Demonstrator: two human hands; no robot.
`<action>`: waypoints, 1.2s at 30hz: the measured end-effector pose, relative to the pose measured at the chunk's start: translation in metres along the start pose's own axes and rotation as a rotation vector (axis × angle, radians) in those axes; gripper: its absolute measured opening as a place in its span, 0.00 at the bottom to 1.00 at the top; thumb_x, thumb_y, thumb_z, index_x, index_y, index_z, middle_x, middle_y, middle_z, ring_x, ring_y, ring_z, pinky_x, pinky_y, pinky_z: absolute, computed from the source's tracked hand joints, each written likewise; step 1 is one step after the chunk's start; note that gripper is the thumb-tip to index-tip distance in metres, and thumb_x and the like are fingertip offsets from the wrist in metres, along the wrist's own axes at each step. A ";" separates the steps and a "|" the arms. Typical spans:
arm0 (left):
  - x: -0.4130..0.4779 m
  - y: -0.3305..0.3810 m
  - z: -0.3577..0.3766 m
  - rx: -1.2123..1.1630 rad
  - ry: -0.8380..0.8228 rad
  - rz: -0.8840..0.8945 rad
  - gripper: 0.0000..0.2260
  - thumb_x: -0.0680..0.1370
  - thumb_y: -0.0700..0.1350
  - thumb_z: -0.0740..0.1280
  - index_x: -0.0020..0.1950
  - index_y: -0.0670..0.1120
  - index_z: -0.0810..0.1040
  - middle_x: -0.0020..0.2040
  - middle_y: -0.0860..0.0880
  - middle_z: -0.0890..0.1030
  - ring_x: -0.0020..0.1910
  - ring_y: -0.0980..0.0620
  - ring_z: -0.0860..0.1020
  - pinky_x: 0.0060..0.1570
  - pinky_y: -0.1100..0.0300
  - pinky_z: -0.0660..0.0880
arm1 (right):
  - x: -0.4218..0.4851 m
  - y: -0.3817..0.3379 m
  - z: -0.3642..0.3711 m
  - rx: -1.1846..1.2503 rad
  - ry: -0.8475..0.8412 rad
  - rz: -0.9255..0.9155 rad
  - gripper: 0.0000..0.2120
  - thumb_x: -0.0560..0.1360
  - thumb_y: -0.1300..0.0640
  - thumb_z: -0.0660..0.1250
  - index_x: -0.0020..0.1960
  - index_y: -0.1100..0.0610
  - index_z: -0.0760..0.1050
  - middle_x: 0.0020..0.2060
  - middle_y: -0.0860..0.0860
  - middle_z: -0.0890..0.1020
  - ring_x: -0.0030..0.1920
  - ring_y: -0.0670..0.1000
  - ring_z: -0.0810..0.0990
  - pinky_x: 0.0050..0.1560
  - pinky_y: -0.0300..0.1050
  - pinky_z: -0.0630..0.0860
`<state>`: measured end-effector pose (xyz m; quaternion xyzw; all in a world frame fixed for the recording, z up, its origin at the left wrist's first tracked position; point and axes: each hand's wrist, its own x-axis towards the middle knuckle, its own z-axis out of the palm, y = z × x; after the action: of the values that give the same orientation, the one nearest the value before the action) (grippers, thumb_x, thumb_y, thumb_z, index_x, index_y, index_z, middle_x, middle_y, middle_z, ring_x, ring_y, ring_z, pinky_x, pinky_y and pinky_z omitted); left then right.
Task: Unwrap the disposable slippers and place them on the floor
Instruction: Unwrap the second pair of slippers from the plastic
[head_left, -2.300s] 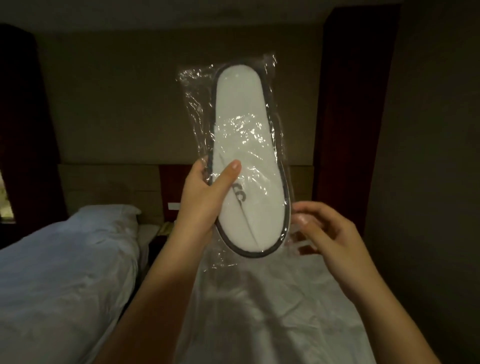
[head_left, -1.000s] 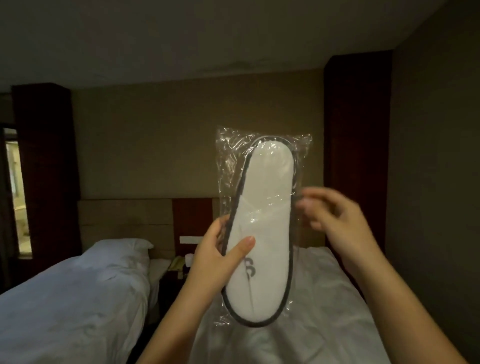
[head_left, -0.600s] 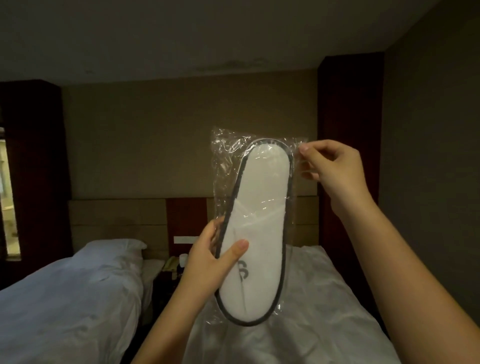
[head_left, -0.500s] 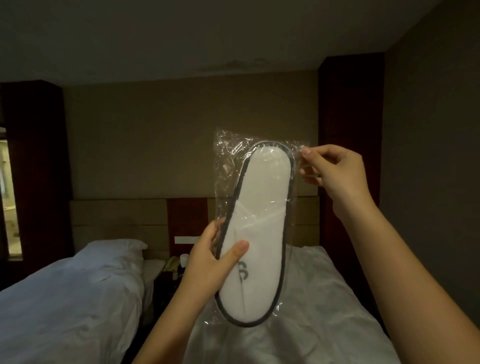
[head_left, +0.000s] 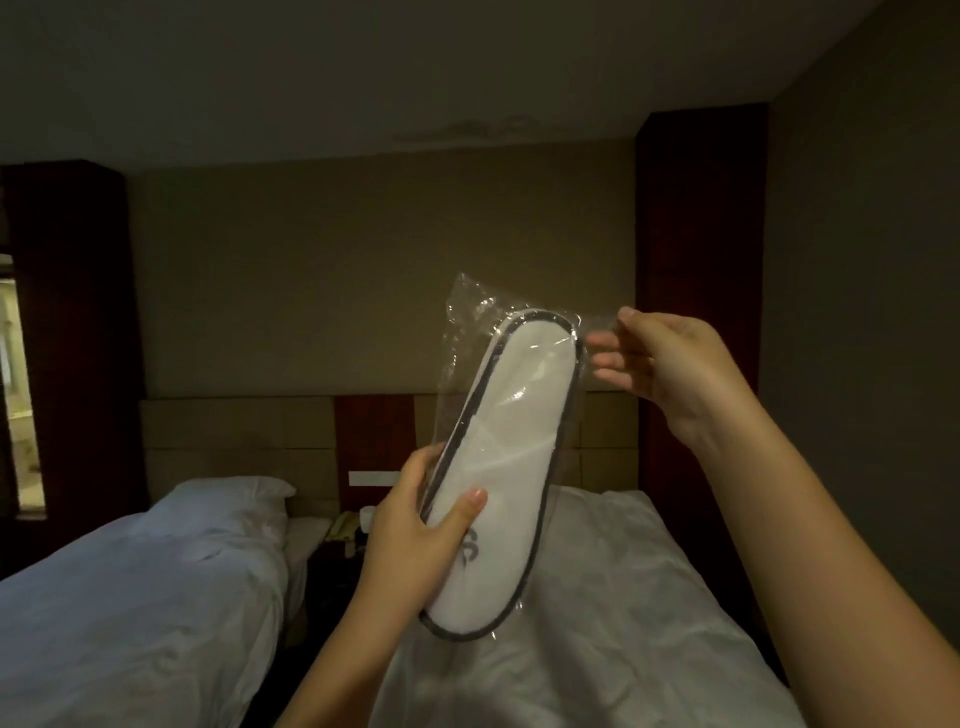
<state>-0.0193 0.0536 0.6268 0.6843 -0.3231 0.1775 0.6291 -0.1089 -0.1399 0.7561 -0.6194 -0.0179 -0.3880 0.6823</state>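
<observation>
Above two beds: two hands, one wrapped slipper pack.

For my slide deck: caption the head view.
Left hand grips wrapped slippers; right hand pinches the plastic wrapper's top corner.

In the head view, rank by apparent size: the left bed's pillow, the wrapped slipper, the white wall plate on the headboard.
1. wrapped slipper, though it is held close to the camera, which inflates it
2. pillow, far back on the left bed
3. white wall plate, clearly smallest
</observation>
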 end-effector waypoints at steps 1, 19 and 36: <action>-0.001 0.000 0.000 0.012 -0.008 0.010 0.19 0.73 0.43 0.72 0.61 0.55 0.73 0.50 0.62 0.80 0.47 0.70 0.79 0.41 0.74 0.75 | 0.000 -0.001 0.000 0.075 -0.014 0.036 0.08 0.80 0.58 0.61 0.54 0.61 0.74 0.34 0.53 0.86 0.29 0.45 0.81 0.32 0.38 0.81; -0.001 0.003 -0.003 -0.013 -0.095 0.024 0.19 0.72 0.41 0.72 0.55 0.61 0.73 0.52 0.61 0.80 0.49 0.70 0.78 0.45 0.75 0.73 | -0.011 0.009 0.008 -0.760 0.071 -0.718 0.09 0.71 0.54 0.71 0.48 0.51 0.73 0.50 0.41 0.83 0.40 0.45 0.80 0.41 0.48 0.78; -0.012 -0.024 -0.001 -0.041 -0.165 -0.094 0.21 0.68 0.50 0.73 0.60 0.57 0.74 0.55 0.56 0.82 0.53 0.60 0.81 0.52 0.61 0.78 | 0.009 0.014 -0.004 -0.935 -0.053 -0.624 0.10 0.76 0.51 0.66 0.57 0.47 0.76 0.50 0.41 0.80 0.33 0.35 0.69 0.38 0.35 0.68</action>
<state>-0.0119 0.0575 0.6016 0.6982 -0.3446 0.0843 0.6218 -0.0966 -0.1492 0.7481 -0.8307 -0.0437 -0.5224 0.1874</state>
